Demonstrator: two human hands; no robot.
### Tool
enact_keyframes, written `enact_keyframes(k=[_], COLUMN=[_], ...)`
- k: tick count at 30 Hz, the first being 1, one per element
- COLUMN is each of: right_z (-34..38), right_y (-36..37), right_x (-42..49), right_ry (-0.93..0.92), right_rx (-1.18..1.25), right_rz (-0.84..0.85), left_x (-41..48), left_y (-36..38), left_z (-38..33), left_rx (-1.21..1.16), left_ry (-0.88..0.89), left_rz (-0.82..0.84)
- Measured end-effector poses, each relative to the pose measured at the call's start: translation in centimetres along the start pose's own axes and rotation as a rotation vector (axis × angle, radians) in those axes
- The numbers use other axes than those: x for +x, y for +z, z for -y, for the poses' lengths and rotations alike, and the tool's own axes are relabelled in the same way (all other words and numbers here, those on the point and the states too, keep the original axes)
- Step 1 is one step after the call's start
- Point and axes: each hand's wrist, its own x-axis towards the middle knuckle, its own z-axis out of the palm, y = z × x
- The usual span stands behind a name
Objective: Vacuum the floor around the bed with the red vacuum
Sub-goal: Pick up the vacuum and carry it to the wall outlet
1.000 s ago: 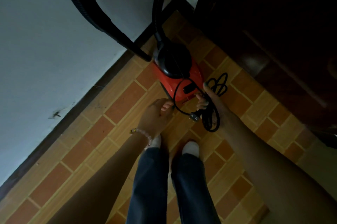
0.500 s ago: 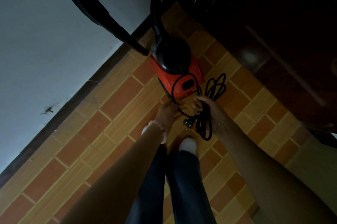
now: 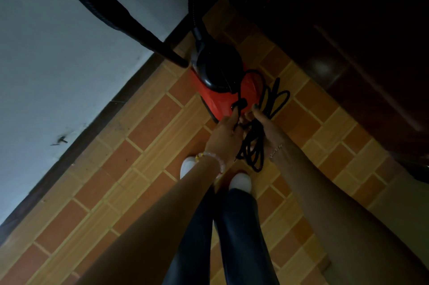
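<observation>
Red vacuum [image 3: 222, 96] in tiled corner between wall [image 3: 69, 52] and dark furniture [image 3: 348, 29].

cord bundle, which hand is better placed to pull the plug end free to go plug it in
The left hand. The right hand is full, closed around the looped cord beside the red vacuum. The left hand's fingers already pinch a single strand at the bundle, so it can probably draw the end out.
</observation>
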Motion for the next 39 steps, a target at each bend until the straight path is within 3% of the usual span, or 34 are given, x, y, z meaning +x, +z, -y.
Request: enact_keyframes(k=[8, 12, 18, 27, 30, 39], right_z=[1.9, 1.6, 3.4, 5.6, 6.7, 6.3], right_y=[0.5, 0.3, 0.4, 3.0, 4.6, 5.2], right_x=[1.1, 2.0, 3.4, 6.1, 7.3, 10.5], right_ry=[0.004, 0.003, -0.013, -0.06, -0.056, -0.209], right_rx=[-0.331, -0.301, -0.277, -0.283, -0.202, -0.451], right_rz=[-0.063, -0.093, -0.225, -0.211, -0.189, -0.424], left_x=[0.1, -0.4, -1.9, 2.9, 4.4, 6.5], left_y=[0.3, 0.0, -4.1, -14.5, -16.3, -17.9], left_z=[-0.9, 0.0, 2.0, 2.7, 2.4, 1.8], left_rx=[0.111, 0.145, 0.053, 0.007, -0.058, -0.192], left_ry=[0.066, 0.068, 0.058, -0.069, -0.131, -0.039], left_rz=[0.12, 0.151, -0.154, -0.548, -0.619, -0.729])
